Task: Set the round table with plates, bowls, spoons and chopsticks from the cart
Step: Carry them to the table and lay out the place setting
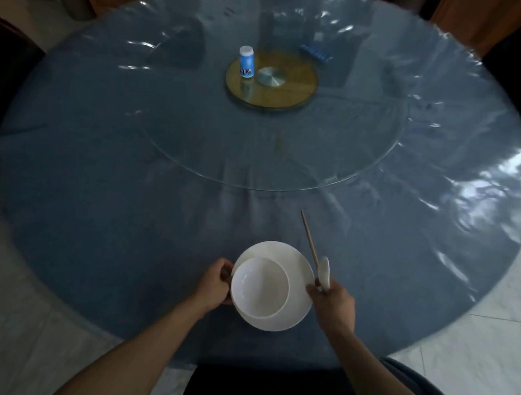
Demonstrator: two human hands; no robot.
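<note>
My left hand [214,284] grips the left rim of the white plate [300,275], white bowl [259,289] on it, near the round table's [94,179] near edge. My right hand [331,304] pinches 1 white spoon [325,273] and the chopsticks [308,237] together; held in so crowded a pinch, I judge one could slip and clatter onto the plate.

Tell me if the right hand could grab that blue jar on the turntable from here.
Probably not. The blue jar stands far across the table, well beyond the right hand, whose grip is already full with chopsticks and a spoon.
</note>
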